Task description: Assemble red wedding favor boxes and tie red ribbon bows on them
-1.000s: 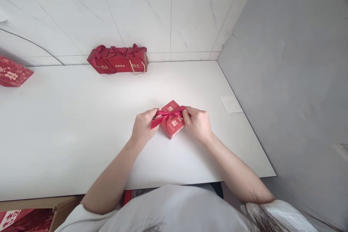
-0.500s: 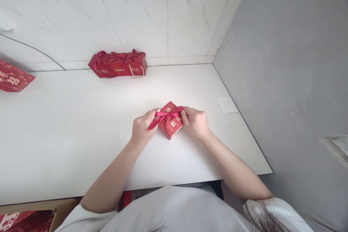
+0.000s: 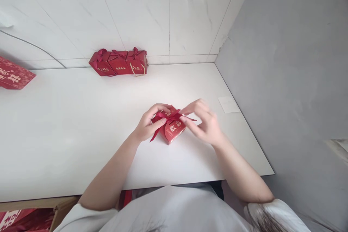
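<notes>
A small red gift box [image 3: 172,134] with gold lettering lies at an angle on the white table. Across its top runs a dark red ribbon [image 3: 172,117], tied in a bow, with one tail hanging over the left side. My left hand [image 3: 150,121] grips the bow's left side, its thumb near the knot and its fingers reaching over the box's far edge. From the right, my right hand [image 3: 202,121] pinches the ribbon's right loop between thumb and forefinger, slightly blurred. A ribbon end pokes out beneath those fingers.
Red boxes with ribbon bows [image 3: 118,63] stand in a row against the tiled wall. A larger red package [image 3: 17,74] sits at the far left. A white paper square [image 3: 229,104] lies near the right edge. Below the table's front left is a cardboard box [image 3: 63,206] containing red packaging.
My hands have shifted from pulling the ribbon sideways to fingering the bow. The left fingers now spread over the box; the right hand has lifted and turned. The left tail hangs lower.
</notes>
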A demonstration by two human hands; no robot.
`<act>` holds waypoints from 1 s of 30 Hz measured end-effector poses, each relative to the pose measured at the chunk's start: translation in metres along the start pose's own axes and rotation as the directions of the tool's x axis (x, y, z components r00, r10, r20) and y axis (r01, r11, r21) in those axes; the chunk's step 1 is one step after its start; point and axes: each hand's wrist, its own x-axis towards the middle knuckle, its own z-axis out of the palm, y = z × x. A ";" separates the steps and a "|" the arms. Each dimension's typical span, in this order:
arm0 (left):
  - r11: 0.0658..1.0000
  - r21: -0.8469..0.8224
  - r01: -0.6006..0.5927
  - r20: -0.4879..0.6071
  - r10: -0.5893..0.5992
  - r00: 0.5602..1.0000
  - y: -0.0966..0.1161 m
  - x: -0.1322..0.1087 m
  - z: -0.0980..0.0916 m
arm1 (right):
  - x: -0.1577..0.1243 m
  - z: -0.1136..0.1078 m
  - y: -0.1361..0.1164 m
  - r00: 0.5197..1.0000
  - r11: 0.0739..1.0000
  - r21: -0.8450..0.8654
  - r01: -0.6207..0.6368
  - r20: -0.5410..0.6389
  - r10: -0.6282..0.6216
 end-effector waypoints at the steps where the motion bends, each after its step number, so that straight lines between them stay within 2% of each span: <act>1: 1.000 -0.012 0.013 -0.007 -0.013 1.000 -0.003 0.000 0.001 | -0.001 0.006 -0.006 0.998 0.998 -0.029 0.057 0.031 -0.056; 5: 0.993 -0.110 0.040 -0.005 -0.041 0.999 -0.010 0.002 0.001 | -0.006 0.031 -0.024 0.975 0.975 -0.149 0.163 0.176 -0.136; 9: 0.991 -0.126 0.047 -0.015 -0.049 0.999 -0.012 0.002 -0.001 | -0.008 0.051 -0.027 0.968 0.980 -0.174 0.101 0.246 -0.056; 12: 0.994 -0.103 0.020 0.004 -0.019 1.000 -0.014 0.002 -0.002 | -0.006 0.055 -0.026 0.959 0.973 -0.219 0.074 0.285 -0.009; 14: 0.997 -0.044 -0.059 0.018 0.060 0.998 -0.015 0.001 -0.003 | -0.004 0.049 -0.024 0.947 0.976 -0.196 0.090 0.320 -0.023; 16: 0.985 0.057 -0.162 0.044 0.160 0.986 -0.012 0.001 -0.002 | -0.001 0.036 -0.022 0.919 0.995 -0.058 0.076 0.391 -0.047; 18: 0.953 0.177 -0.246 0.077 0.236 0.969 -0.009 0.001 -0.002 | 0.001 0.018 -0.019 0.872 0.991 0.130 -0.017 0.487 -0.049; 20: 0.906 0.287 -0.310 0.103 0.292 0.951 -0.007 0.000 -0.002 | 0.003 0.002 -0.015 0.850 0.969 0.220 -0.113 0.526 -0.020; 25: 0.756 0.483 -0.442 0.131 0.437 0.890 -0.008 0.000 -0.002 | 0.002 -0.019 -0.001 0.822 0.941 0.253 -0.226 0.567 0.045; 30: 0.640 0.591 -0.491 0.238 0.443 0.865 -0.005 0.002 -0.002 | 0.003 -0.024 0.005 0.808 0.929 0.255 -0.266 0.585 0.071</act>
